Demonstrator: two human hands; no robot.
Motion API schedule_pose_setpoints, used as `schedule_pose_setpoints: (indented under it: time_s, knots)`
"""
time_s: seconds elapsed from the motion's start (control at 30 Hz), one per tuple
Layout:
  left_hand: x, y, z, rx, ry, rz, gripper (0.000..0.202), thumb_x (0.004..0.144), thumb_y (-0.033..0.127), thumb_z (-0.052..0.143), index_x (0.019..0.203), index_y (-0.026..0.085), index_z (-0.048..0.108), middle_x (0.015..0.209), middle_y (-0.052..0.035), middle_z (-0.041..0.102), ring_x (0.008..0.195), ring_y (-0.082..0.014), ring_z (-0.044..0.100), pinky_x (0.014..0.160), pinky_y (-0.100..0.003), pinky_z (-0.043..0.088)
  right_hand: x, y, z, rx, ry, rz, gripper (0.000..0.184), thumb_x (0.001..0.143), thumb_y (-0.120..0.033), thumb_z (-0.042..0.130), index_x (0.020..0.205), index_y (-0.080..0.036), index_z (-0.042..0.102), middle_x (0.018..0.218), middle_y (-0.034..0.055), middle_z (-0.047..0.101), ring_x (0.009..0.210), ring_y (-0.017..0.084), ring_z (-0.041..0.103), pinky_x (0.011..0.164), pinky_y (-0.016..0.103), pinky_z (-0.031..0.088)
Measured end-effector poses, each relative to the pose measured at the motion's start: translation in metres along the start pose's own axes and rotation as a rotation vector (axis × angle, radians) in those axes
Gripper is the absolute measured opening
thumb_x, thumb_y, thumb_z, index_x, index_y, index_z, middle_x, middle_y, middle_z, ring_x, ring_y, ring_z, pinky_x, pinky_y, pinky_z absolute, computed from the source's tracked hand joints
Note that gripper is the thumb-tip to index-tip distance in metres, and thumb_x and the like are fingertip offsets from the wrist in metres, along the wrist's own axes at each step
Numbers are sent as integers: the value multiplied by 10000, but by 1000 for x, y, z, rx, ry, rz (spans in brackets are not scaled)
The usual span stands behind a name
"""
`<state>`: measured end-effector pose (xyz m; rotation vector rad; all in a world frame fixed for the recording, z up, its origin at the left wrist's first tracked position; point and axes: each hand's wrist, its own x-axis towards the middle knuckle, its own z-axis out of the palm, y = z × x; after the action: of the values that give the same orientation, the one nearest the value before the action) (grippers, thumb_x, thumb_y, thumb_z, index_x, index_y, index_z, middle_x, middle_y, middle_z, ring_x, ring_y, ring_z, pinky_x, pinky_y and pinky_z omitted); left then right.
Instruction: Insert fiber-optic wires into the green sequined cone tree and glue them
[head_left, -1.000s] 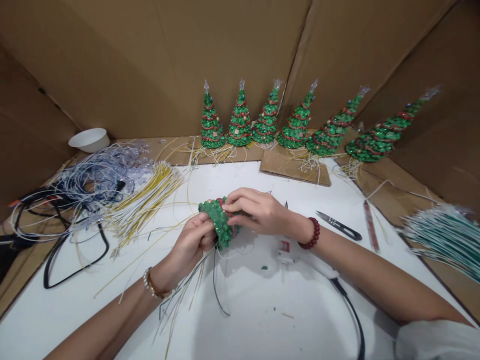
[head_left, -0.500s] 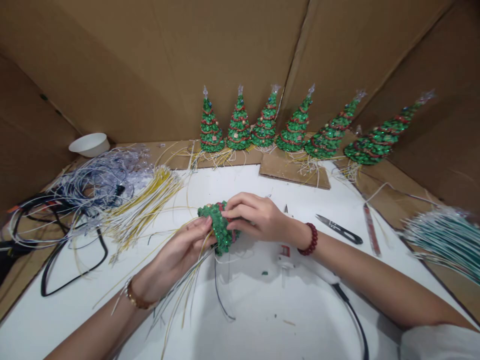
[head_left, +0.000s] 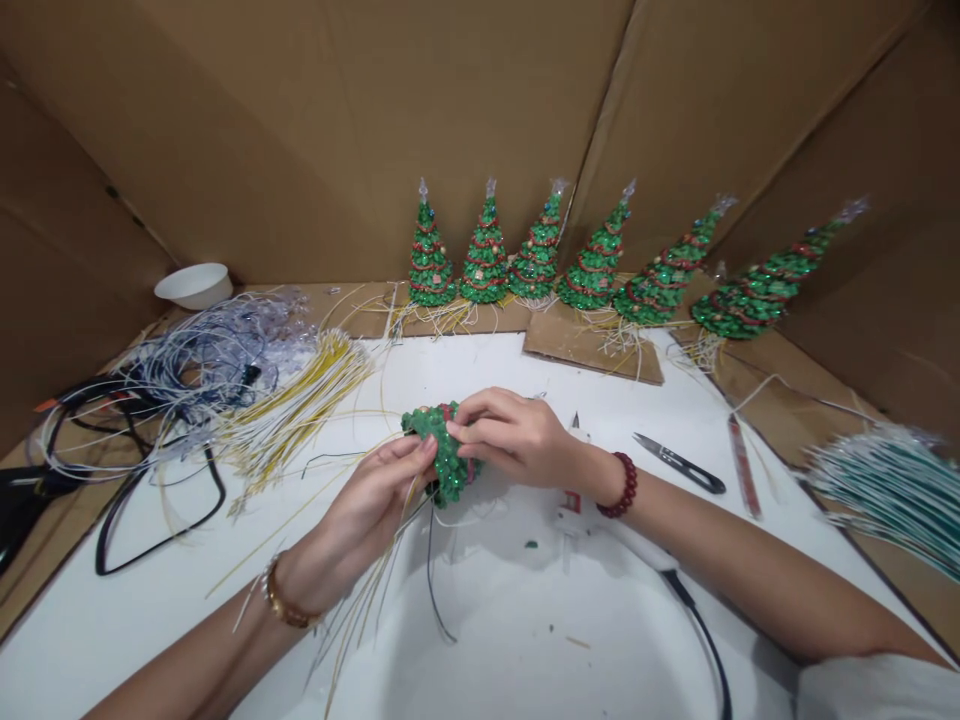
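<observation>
A small green glittery Christmas tree (head_left: 448, 465) lies on its side between my hands, above the white table. Its base end faces left, and thin yellow, white and dark wires (head_left: 375, 580) trail from it. My left hand (head_left: 382, 490) grips the base end, thumb on top. The fingers of my right hand (head_left: 517, 435) are closed on the tree's upper right side; whether they pinch a small part there is hidden. Beneath my right wrist lies a white hot glue gun (head_left: 630, 550), partly covered by the arm.
Several finished trees (head_left: 431, 260) stand along the back on cardboard. At left are a white bowl (head_left: 195, 287), tangled wires (head_left: 202, 360) and a yellow-white wire bundle (head_left: 300, 400). Thread snips (head_left: 679, 462), a red strip (head_left: 744, 465) and green-white wires (head_left: 885, 490) lie at right.
The view has shifted slightly. Both hands stay on the tree, my left thumb now a little further over its base. The right fingers remain at nearly the same spot.
</observation>
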<state>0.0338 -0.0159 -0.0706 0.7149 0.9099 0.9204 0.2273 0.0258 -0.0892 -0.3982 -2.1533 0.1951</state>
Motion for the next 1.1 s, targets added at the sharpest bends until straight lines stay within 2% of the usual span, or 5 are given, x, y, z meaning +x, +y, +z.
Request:
schedule_pose_setpoints:
  time_s: [0.33, 0.57, 0.7, 0.9, 1.1]
  knots:
    - [-1, 0, -4, -25, 17, 10, 128, 700, 215, 780, 765, 123, 720, 739, -24, 701, 679, -108, 597, 679, -196, 464, 1, -1, 0, 13, -7, -1, 141, 928, -254, 518, 895, -148, 604, 936, 83, 627, 894, 149, 593, 775, 287, 521]
    - [3, 4, -9, 72, -122, -5, 132, 812, 237, 680, 889, 135, 713, 844, -54, 706, 763, -150, 629, 782, -259, 479, 0, -1, -1, 77, 25, 94, 251, 887, -312, 592, 1074, -145, 579, 963, 87, 639, 897, 156, 615, 753, 285, 533]
    - [1, 6, -8, 82, -123, 2, 114, 755, 230, 732, 815, 137, 705, 811, -38, 689, 756, -137, 607, 776, -244, 460, 0, -4, -2, 15, 12, 16, 137, 905, -273, 564, 943, -159, 632, 946, 74, 644, 867, 137, 615, 738, 267, 529]
    - [-8, 5, -3, 285, -144, 31, 139, 737, 261, 740, 771, 134, 695, 782, -46, 670, 744, -152, 573, 715, -258, 425, -8, -18, -8, -4, -3, -6, 137, 901, -226, 566, 832, -146, 652, 935, 85, 666, 866, 137, 624, 749, 265, 541]
    - [-13, 1, 2, 451, -169, 133, 114, 714, 223, 752, 708, 124, 695, 696, -36, 642, 721, -171, 559, 692, -275, 409, -28, -41, -27, -143, -107, 0, 205, 928, -239, 522, 1060, -124, 629, 1068, 96, 671, 960, 136, 645, 796, 253, 561]
